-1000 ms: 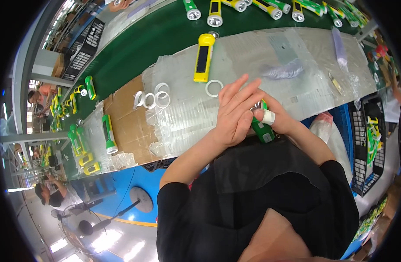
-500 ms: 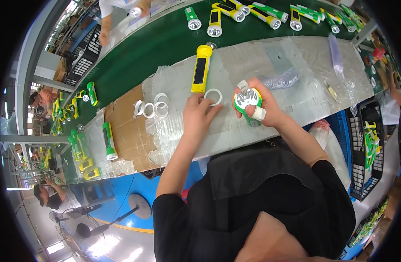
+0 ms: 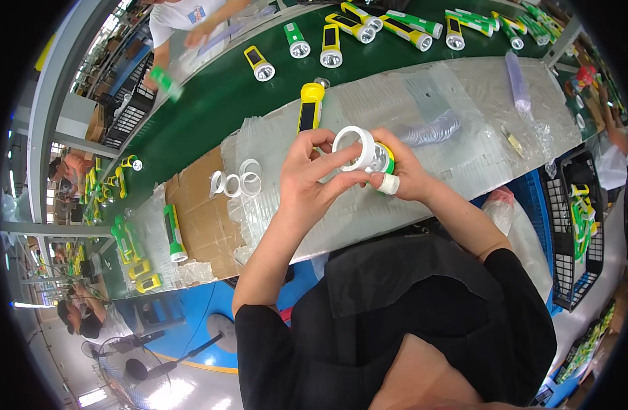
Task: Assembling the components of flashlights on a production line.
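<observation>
While the right hand [image 3: 408, 171] grips a green-and-yellow flashlight [image 3: 381, 159], the left hand [image 3: 306, 172] holds a white ring [image 3: 368, 149] just beside it; contact between them unclear.

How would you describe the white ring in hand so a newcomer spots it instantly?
Start at the plastic-covered worktop before the person in black. Over it, the left hand holds the white ring beside the right hand's flashlight. Unlike the loose rings further left, it is held off the surface.
</observation>
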### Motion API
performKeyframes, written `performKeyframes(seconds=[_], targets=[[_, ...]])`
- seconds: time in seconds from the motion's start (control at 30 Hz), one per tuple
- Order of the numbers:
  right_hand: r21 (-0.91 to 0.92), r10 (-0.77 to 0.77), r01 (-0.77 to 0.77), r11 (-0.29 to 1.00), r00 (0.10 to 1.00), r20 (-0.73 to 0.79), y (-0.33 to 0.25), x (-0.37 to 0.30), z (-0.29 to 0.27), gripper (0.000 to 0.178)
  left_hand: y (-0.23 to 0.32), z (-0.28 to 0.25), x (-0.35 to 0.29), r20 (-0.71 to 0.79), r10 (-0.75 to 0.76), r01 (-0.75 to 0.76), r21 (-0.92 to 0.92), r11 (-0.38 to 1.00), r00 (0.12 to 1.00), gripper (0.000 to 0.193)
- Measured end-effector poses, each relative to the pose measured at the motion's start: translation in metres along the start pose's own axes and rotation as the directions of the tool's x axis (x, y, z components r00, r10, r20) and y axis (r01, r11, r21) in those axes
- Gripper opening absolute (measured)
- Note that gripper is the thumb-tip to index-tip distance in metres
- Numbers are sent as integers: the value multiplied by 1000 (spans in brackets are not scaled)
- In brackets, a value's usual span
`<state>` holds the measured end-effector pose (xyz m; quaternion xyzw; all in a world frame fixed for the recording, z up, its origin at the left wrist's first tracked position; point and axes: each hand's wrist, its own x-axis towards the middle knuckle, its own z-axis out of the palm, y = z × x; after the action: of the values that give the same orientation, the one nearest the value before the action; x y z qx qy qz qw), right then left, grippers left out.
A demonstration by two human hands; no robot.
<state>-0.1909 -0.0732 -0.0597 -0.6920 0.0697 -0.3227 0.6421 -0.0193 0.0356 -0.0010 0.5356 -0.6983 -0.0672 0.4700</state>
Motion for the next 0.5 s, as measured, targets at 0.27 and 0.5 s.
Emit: performKeyframes(seconds=[0.27,0.5], targets=[[-27,-56,57,998,998,19,-2,-1,-3,66,6,-3,8,108,29,-32,27,999,994,41],[-540,-315,332,774,941,127,-55,2,-49,45,16,2,22,191,74,-78,16,997,979,48]])
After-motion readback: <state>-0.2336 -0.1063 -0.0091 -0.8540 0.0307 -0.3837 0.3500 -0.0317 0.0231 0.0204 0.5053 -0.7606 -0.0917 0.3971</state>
